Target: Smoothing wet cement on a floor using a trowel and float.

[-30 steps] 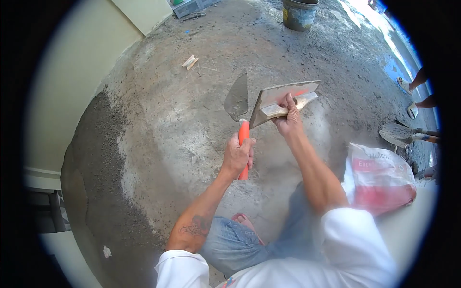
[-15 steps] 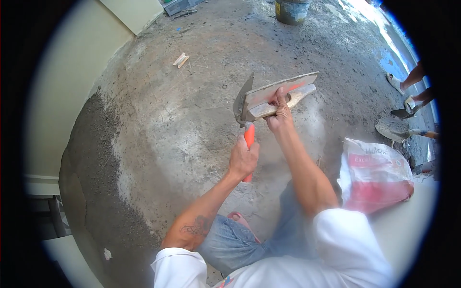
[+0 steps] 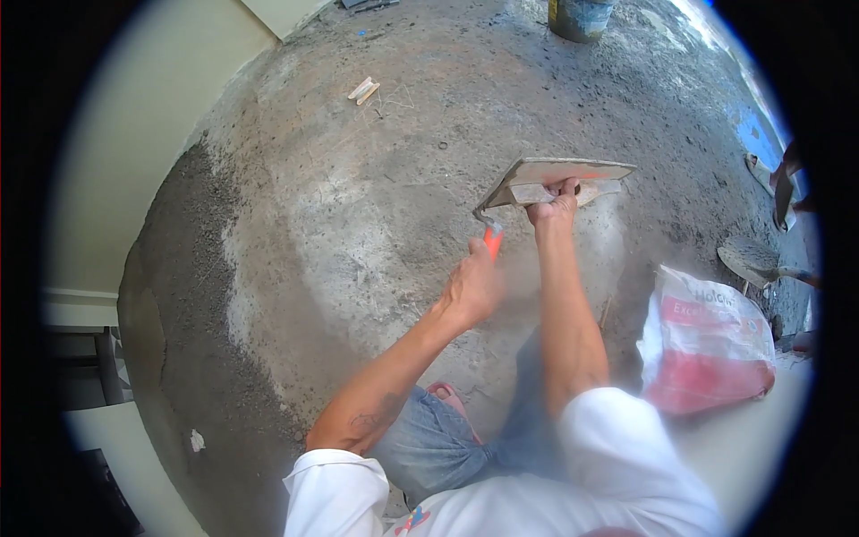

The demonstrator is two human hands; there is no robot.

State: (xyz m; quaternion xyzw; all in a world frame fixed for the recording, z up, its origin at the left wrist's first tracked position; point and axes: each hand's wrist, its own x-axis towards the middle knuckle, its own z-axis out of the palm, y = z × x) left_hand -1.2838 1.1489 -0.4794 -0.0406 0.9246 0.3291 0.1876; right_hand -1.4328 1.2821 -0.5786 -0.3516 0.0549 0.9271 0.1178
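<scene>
My left hand (image 3: pixel 472 285) is closed around the orange handle of a trowel (image 3: pixel 493 240). The trowel's thin grey blade slants up against, or very near, the left end of a plastering float (image 3: pixel 577 170); whether they touch I cannot tell. My right hand (image 3: pixel 557 206) grips the float's pale wooden handle, its fingers wrapped round it. The float is held up off the ground, its flat board tipped away from me. Below both tools lies rough grey cement flooring (image 3: pixel 394 233), lighter in the middle.
A red and white sack (image 3: pixel 707 345) lies at the right, with a shovel (image 3: pixel 752 259) behind it. A bucket (image 3: pixel 580 20) stands at the far side. A string winder (image 3: pixel 363 90) lies far left, near a pale wall (image 3: pixel 161 134). Another person's feet (image 3: pixel 761 172) show at right.
The float has turned to lie more level across the view. The trowel blade has tilted to the right, now nearly edge-on beside the float. The whole view has shifted slightly.
</scene>
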